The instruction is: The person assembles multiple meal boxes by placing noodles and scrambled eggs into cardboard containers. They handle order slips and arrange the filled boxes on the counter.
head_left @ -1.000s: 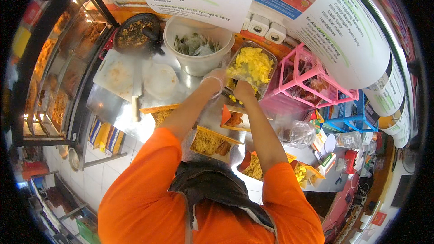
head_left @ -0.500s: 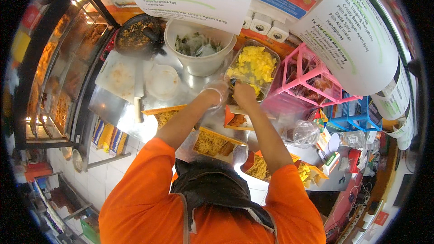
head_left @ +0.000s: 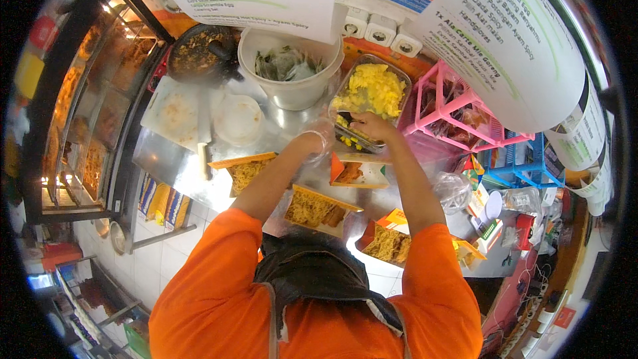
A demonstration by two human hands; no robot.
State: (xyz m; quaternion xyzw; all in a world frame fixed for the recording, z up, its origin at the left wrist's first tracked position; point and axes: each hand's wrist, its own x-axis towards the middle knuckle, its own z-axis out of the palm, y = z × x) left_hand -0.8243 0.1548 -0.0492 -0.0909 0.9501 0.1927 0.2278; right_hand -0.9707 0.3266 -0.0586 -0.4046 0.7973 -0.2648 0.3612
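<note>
A clear rectangular tub of yellow scrambled egg (head_left: 376,86) stands at the far middle of the counter. My right hand (head_left: 373,126) is over its near end, fingers bent and pointing left, beside a small dark thing I cannot make out. Close by on the left is my left hand (head_left: 318,141), in a loose clear plastic glove; its fingers are blurred and partly hidden at the tub's near left corner. Below my hands sits an open paper box (head_left: 359,174) with a brown piece of food. Another box holds noodles (head_left: 311,210), and one more with noodles (head_left: 248,177) lies under my left forearm.
A white bucket of leafy greens (head_left: 289,70) stands left of the tub. Farther left are a knife (head_left: 203,133), a cutting board (head_left: 170,114) and a dark pan (head_left: 201,52). A pink basket (head_left: 458,110) is at the right. Paper slips (head_left: 498,46) hang overhead.
My right hand has moved slightly up and right, and its fingers now extend left over the tub's near end. My left hand stays nearly in place. The view has shifted a little.
</note>
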